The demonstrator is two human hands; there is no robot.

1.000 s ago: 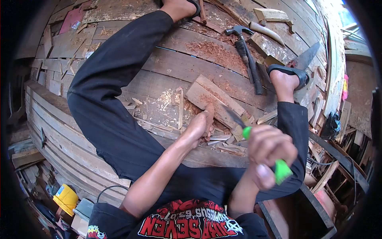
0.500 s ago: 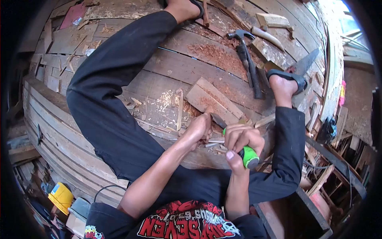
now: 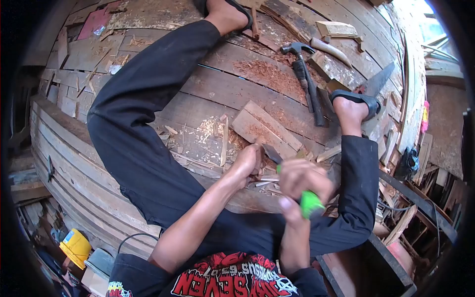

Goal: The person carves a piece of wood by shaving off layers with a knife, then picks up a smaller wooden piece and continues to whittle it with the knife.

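My right hand (image 3: 306, 180), blurred by motion, is wrapped round a tool with a green and black handle (image 3: 311, 204) and a short flat metal blade (image 3: 272, 154). That blade points up and left to the fingers of my left hand (image 3: 250, 161). My left hand is closed in a fist; what it grips, if anything, is hidden. Just beyond both hands lies a flat wooden block (image 3: 264, 129) with reddish dust on it. Pale wood shavings (image 3: 210, 129) and thin sticks surround my left hand.
A claw hammer (image 3: 303, 74) lies on the plank floor (image 3: 213, 84) beyond the block. A handsaw (image 3: 380, 81) rests by my right foot (image 3: 352, 106). Reddish sawdust (image 3: 269, 74) and wood offcuts (image 3: 336, 29) are scattered around. A yellow bucket (image 3: 75, 247) stands at lower left.
My right hand and the green handle have shifted slightly down and right, now blurred. My left hand has barely moved.
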